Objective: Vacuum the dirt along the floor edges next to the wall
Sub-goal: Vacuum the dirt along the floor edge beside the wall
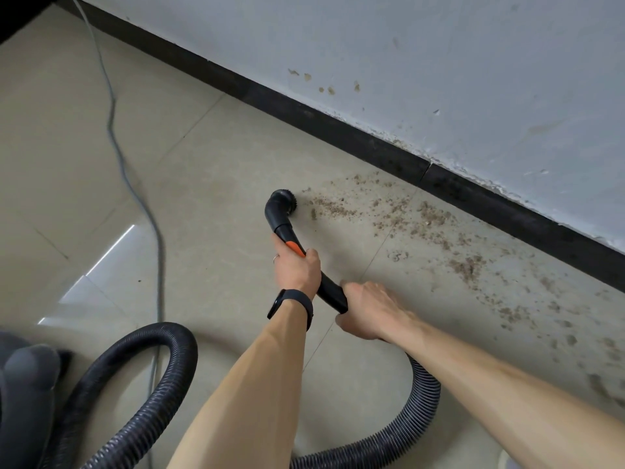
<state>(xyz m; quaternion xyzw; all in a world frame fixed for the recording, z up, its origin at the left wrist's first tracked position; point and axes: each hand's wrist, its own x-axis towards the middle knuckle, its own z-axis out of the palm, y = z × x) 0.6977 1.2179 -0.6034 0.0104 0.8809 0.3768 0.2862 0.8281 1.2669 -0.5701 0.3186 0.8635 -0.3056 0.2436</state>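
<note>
Watching the head view, I take the black baseboard (338,133) at the foot of the grey wall (439,62) as my marker. The dirt (429,214) lies in brown crumbs on the tiled floor (186,164) just out from the baseboard, in a band that follows it down toward the right edge of the picture. A few specks sit right against the baseboard, though most are a little off it.

The brush nozzle (282,201) is down on the floor, clear of the baseboard, with its bristles at the near end of that band. The first crumbs lie just beside it, between nozzle and baseboard.

My left hand (297,269) grips the black wand (329,286) behind the nozzle, fingers curled round it by the orange slider (294,247). It has a ring (276,257) on one finger and a dark wristband (292,299). My right hand (367,311) is wrapped round the rear end of the wand, further from the baseboard than the left. So both hands are closed on the wand and both are well back from the dirt — only the nozzle reaches it.

The ribbed hose (142,377) comes out under the right forearm and loops across the floor far from the baseboard, toward the lower left. A grey cable (135,191) snakes over the tiles on the left, running up toward the baseboard's far end.
</note>
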